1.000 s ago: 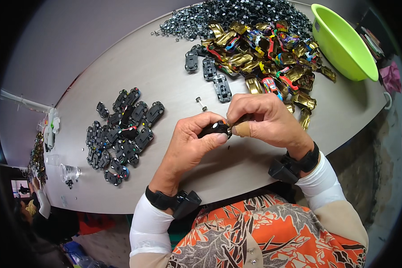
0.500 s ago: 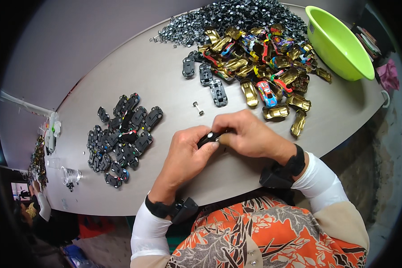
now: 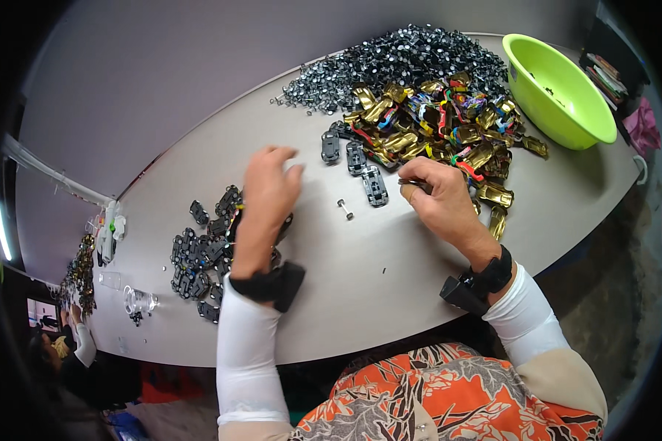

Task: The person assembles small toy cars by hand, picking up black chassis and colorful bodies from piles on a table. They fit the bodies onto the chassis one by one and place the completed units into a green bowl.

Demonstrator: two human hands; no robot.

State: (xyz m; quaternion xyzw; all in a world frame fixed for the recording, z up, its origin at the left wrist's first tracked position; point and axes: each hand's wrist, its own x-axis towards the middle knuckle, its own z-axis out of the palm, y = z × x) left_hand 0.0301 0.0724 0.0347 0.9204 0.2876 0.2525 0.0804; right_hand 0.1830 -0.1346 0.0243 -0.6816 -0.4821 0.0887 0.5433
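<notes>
Left hand point(image 3: 268, 187) hovers over the table point(image 3: 390, 272) by the pile of dark chassis parts point(image 3: 206, 253), fingers loosely curled, grip empty as far as shows. Right hand point(image 3: 438, 202) pinches something small at its fingertips, too hidden to identify. A black chassis point(image 3: 375, 185) lies just beside it, long axis running away from the person. A tiny axle point(image 3: 345, 209) rests between the hands.

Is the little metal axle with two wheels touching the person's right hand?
Apart. In the head view, the small axle lies alone on the grey table, with bare tabletop plainly showing between it and the right hand.
</notes>
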